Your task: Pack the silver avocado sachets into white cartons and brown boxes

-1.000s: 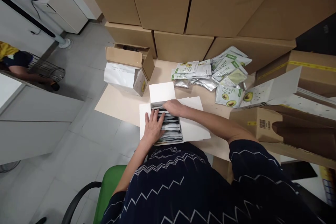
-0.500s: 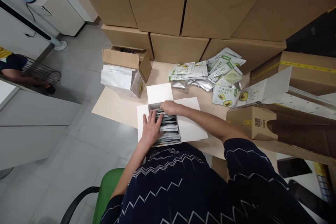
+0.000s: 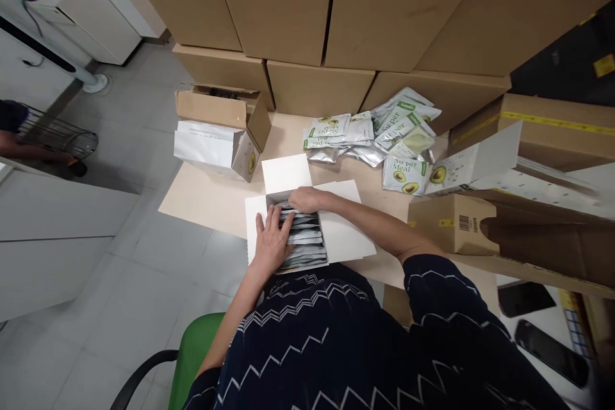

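Close to my body stands an open white carton (image 3: pixel 287 174) with its flaps folded out. Silvery flat pouches (image 3: pixel 305 242) are packed upright in a row inside it. My left hand (image 3: pixel 272 243) lies over the carton's left side, fingers spread and tips resting on the pouches. At the far end of the row, my right hand (image 3: pixel 303 199) reaches in from the right with its fingers curled down. Those fingertips are hidden, so what they hold cannot be made out.
Loose avocado-print pouches (image 3: pixel 403 131) lie heaped behind the carton. A white box (image 3: pixel 206 144) and brown carton (image 3: pixel 259 122) stand back left. Stacked cardboard boxes (image 3: pixel 278 13) form a wall behind. Right are an open cardboard box (image 3: pixel 468 221) and phones (image 3: pixel 552 352); a green chair (image 3: pixel 195 346) is left.
The camera view has shifted slightly, so the scene sits a little further left. Both hands stay at the carton, with the left fingers still spread and the right still curled.
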The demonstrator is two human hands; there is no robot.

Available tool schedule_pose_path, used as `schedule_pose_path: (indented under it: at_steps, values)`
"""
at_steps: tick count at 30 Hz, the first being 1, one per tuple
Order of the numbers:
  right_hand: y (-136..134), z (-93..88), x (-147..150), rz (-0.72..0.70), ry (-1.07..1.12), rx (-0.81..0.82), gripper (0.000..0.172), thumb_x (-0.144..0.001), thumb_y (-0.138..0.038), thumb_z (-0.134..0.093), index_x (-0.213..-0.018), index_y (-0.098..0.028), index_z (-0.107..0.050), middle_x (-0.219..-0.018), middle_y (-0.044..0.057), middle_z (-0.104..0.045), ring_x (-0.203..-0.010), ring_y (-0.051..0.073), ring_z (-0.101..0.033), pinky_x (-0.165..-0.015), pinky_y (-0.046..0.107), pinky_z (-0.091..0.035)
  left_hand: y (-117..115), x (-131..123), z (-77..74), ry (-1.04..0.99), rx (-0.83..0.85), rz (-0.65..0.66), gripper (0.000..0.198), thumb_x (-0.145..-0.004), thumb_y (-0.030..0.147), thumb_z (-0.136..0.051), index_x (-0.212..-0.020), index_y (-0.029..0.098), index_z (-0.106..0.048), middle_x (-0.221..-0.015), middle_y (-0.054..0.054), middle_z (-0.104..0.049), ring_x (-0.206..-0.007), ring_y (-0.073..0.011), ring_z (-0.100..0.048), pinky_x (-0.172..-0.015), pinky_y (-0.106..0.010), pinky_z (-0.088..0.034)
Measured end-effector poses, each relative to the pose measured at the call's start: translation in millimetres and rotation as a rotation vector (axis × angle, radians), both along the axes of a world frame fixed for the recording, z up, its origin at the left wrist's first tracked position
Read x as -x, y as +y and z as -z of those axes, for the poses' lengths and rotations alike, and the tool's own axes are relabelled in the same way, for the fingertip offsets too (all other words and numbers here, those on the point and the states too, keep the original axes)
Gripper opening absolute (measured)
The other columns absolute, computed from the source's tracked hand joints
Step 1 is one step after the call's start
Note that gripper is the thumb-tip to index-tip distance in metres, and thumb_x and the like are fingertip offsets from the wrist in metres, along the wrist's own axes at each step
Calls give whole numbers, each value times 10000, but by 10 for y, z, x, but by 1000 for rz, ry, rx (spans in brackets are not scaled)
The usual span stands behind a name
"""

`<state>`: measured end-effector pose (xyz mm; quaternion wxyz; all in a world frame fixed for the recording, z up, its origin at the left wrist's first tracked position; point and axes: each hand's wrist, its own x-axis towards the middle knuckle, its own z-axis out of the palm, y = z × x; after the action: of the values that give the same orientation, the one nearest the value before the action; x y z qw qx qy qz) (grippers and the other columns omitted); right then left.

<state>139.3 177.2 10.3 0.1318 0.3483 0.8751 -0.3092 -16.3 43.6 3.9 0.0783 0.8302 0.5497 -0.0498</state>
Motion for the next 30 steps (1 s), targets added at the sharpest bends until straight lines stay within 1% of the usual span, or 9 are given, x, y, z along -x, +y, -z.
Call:
schedule_pose_path:
  at_steps: [5, 10, 13, 15, 17, 20, 22, 25, 30]
  values:
    - [-61, -55, 12, 26, -35, -22, 297, -976, -196, -466, -879, -140, -741, -1017, 165, -759, -908, 230, -681, -765, 333, -476, 18, 3, 3, 11, -1, 16, 828, -755, 279, -752, -1506, 189, -414, -1600, -229, -333, -1498, -424, -270, -1164, -701, -231]
    - [30, -315, -220, 89, 236, 167, 259, -935, -194, -511, -794, -157, -724, -899, 98, -765, -796, 181, -671, -748, 312, -500, 21, 2, 4, 22, 12, 17, 811, -766, 280, -737, -1505, 186, -417, -1604, -218, -337, -1496, -423, -276, -1163, -705, -232]
    - [303, -469, -446, 312, 448, 330, 246, -945, -278, -520, -893, -149, -723, -847, 70, -756, -662, 130, -659, -659, 264, -519, 15, 2, 2, 22, 13, 16, 816, -770, 278, -734, -1513, 195, -407, -1610, -209, -333, -1499, -419, -272, -1166, -700, -232]
    - [600, -459, -597, 557, 560, 231, 309, -972, -348, -480, -979, -139, -708, -885, 79, -754, -663, 127, -669, -652, 259, -535, 11, 4, 5, 16, 15, 14, 814, -771, 277, -732, -1514, 204, -406, -1613, -202, -331, -1502, -413, -269, -1170, -697, -230]
    - [953, -334, -742, 756, 555, -35, 348, -988, -363, -444, -1028, -129, -699, -967, 106, -751, -795, 167, -696, -758, 304, -557, 7, 7, 13, 10, 16, 13, 814, -769, 276, -734, -1512, 207, -410, -1616, -200, -326, -1504, -409, -269, -1171, -697, -228]
    - [1452, 1, -956, 835, 278, -348, 417, -944, -349, -545, -1280, -117, -626, -1339, 183, -630, -1233, 288, -583, -1049, 446, -454, 4, 11, 27, 6, 9, 9, 823, -761, 272, -741, -1512, 207, -411, -1615, -202, -326, -1500, -410, -277, -1167, -701, -233]
    - [1683, 259, -1085, 807, 40, -390, 657, -902, -400, -624, -1477, -126, -462, -1587, 204, -367, -1458, 357, -332, -1163, 538, -302, 0, 15, 34, 5, 5, 7, 829, -758, 277, -746, -1513, 208, -411, -1611, -204, -334, -1500, -410, -278, -1166, -700, -237]
    - [1839, 615, -1223, 779, -217, -324, 880, -903, -509, -600, -1606, -153, -208, -1679, 189, -113, -1536, 390, -67, -1190, 627, -143, -7, 20, 35, -1, 1, 4, 833, -756, 289, -752, -1512, 209, -412, -1609, -200, -341, -1503, -405, -275, -1176, -694, -227]
    - [1775, 929, -1250, 777, -302, -320, 822, -938, -578, -490, -1582, -133, -238, -1597, 221, -319, -1452, 403, -244, -1150, 630, -158, -7, 22, 19, -1, 20, 4, 836, -760, 292, -747, -1518, 214, -403, -1618, -195, -325, -1508, -408, -260, -1182, -691, -212]
